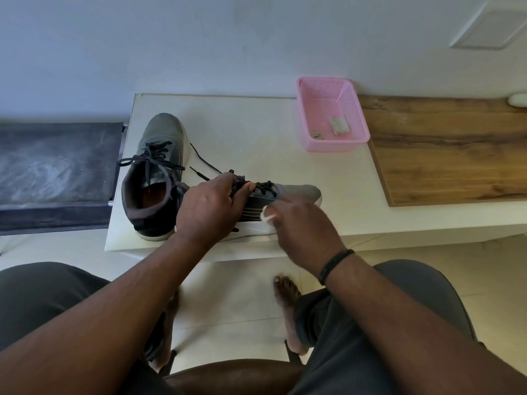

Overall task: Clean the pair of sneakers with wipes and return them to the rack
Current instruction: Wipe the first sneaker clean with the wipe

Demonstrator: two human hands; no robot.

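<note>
Left hand (pixel 209 210) grips the near sneaker (pixel 285 195) at the lace area, fingers (pixel 228 181) curled over the tongue and thumb on the laces, holding the shoe steady on the white bench (pixel 256 124). That sneaker lies with its toe pointing away to the right of the left fingers, sole edge toward the person. Right hand (pixel 299 223) sits just right of the left one, fingers bent around a white wipe (pixel 268 216) and pressing it on the sneaker's dark striped side panel; only a small wad of the wipe shows past the knuckles. A black wristband (pixel 336 265) is on the right wrist. Second sneaker (pixel 158 178) stands upright just left of and beyond the left fingers, toe pointing away, laces loose, one lace end trailing on the bench toward the held shoe; the two shoes touch or nearly touch near the heel, cannot tell which. Pink basket (pixel 332 112) stands well beyond and right of the right fingers, at the back of the bench, with crumpled greyish wipes (pixel 339 125) inside. Wooden board surface (pixel 445 149) lies right of the basket. Dark padded rack shelf (pixel 57 172) sits far left of both hands, beside the bench.
</note>
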